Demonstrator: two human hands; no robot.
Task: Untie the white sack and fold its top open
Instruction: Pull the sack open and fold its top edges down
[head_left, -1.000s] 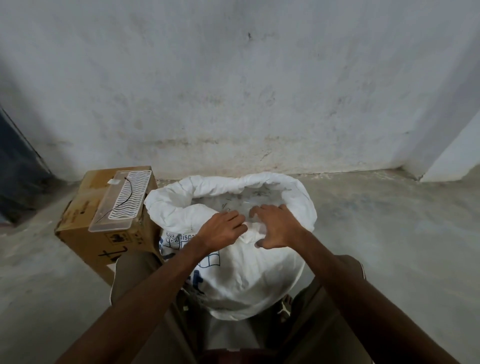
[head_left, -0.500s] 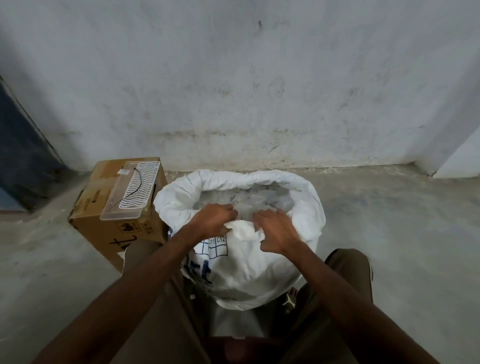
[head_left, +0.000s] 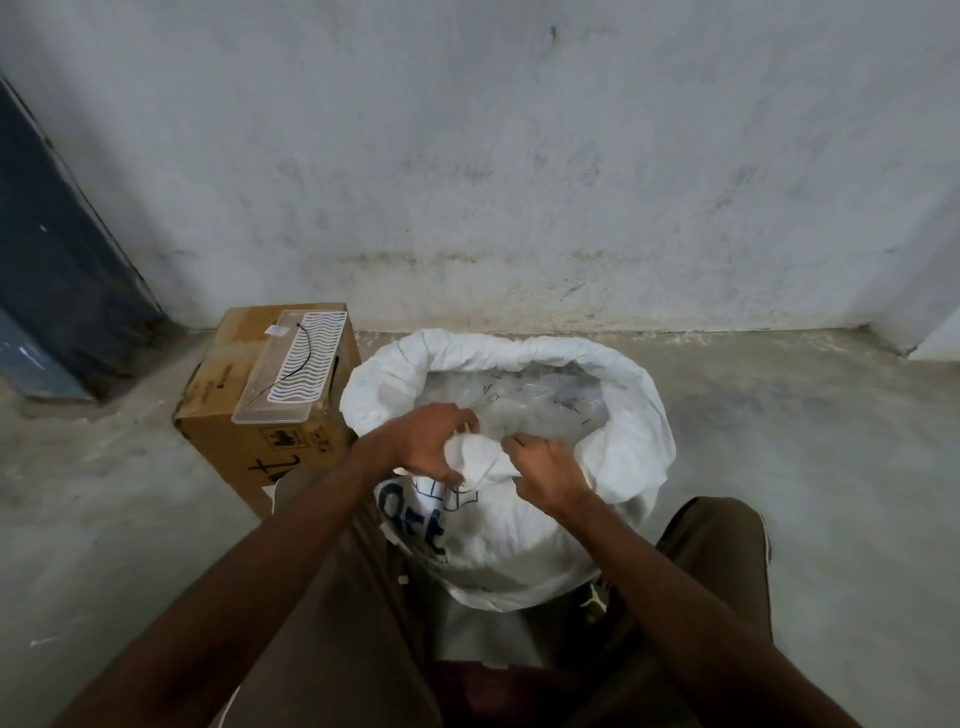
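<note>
- Head view: the white sack (head_left: 519, 530) is seen standing on the concrete floor (head_left: 805, 493), near the foot of the wall and just beside a cardboard box (head_left: 244, 436).
- Its mouth is already open, and the far and side rim is rolled outward into a thick collar; clear plastic is visible inside.
- The near edge is bunched into a lump, gripped by the left hand (head_left: 426, 441) with curled fingers and pinched by the right hand (head_left: 545, 467) just beside it.
- The folding step is judged nearly complete.
- Next, the bunched near edge would need to be turned outward and down to match the collar.
</note>
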